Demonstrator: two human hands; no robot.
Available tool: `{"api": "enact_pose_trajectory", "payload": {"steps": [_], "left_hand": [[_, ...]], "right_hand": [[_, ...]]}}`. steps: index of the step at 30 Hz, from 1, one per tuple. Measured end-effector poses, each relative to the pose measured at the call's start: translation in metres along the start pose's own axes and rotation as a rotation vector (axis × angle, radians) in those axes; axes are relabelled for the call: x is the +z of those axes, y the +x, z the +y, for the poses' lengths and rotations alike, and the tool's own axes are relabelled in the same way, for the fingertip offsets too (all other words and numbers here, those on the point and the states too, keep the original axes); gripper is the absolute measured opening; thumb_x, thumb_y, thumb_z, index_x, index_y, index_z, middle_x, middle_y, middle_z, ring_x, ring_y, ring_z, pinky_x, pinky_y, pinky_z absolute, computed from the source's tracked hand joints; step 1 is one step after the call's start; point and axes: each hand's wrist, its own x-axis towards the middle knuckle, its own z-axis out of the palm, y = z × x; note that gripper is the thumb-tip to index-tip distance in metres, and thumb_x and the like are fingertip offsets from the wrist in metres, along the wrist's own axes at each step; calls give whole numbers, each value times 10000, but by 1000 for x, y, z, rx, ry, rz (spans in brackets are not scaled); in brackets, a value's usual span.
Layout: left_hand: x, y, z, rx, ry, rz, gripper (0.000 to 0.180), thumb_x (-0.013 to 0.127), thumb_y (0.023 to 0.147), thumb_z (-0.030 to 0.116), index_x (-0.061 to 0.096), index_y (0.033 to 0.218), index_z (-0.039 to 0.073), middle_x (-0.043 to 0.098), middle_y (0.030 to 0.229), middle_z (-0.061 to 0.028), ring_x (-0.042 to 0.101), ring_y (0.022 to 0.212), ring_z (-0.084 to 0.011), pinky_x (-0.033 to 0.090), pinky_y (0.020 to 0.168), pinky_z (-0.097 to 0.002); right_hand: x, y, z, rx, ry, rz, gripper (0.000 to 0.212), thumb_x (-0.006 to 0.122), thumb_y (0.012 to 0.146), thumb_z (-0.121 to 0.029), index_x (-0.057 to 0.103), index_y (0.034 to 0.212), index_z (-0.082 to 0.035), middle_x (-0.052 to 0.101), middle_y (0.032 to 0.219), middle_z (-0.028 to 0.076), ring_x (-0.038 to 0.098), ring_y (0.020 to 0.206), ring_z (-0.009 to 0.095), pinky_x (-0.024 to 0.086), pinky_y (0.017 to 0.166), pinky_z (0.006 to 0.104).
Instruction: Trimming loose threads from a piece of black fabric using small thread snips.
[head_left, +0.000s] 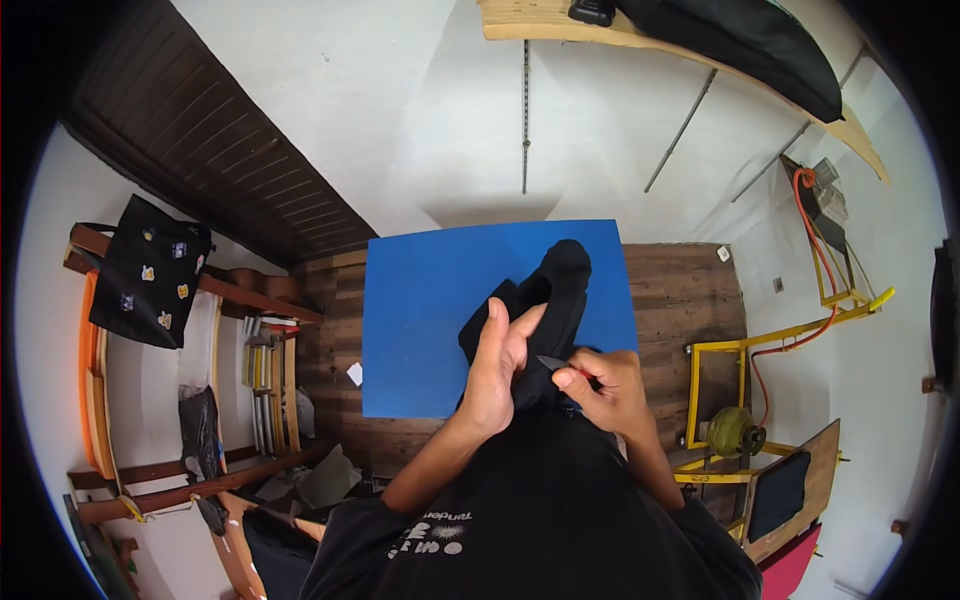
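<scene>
The person's right hand (612, 392) has its grip closed around the red handle of a small knife with a dark, pointed blade (551, 362), the thumb lying near the base of the blade. The tip points toward the left hand (492, 372), whose thumb stands up apart from the fingers; the fingers reach against a long, padded-looking black piece (566, 290) with a rounded end, though whether that grip presses on it cannot be told. The black piece is in front of the person's body, over the rectangular blue desk (420, 335); whether it rests there is unclear. For close knife work like this, short, light strokes would serve best, with the black piece held taut and the left fingers and thumb kept out of the blade's path, since the tip sits very near them. No lettering can be made out on the knife or the black piece. Pale printing shows, inverted, on the person's black shirt (560, 500), and small colourful pictures dot a black bag (140, 275) hanging at the left.
</scene>
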Motion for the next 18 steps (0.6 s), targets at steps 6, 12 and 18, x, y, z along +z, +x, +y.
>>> {"api": "enact_pose_trajectory", "payload": {"steps": [6,12,18], "left_hand": [[-3,-2,-9,22,-1,-7,834,131,947,646,428,1332,-32,574,1181,-57,530,1042,-107,387,911,-239],[-3,2,-24,77,343,-100,407,475,995,229,442,1318,-17,554,982,15,472,900,-35,372,807,-188],[-14,-3,-24,352,687,122,229,671,872,120,596,1053,2,528,680,51,444,618,-17,367,553,-194]], "right_hand": [[12,-6,17,48,203,214,292,734,821,-249,567,739,-24,456,547,-29,389,517,50,305,468,237],[4,0,14,382,476,230,219,690,857,-128,531,728,-50,391,620,-102,317,593,2,246,507,195],[-7,13,-4,274,450,370,214,667,864,-79,517,713,-54,389,617,-101,313,587,-3,244,499,191]]}}
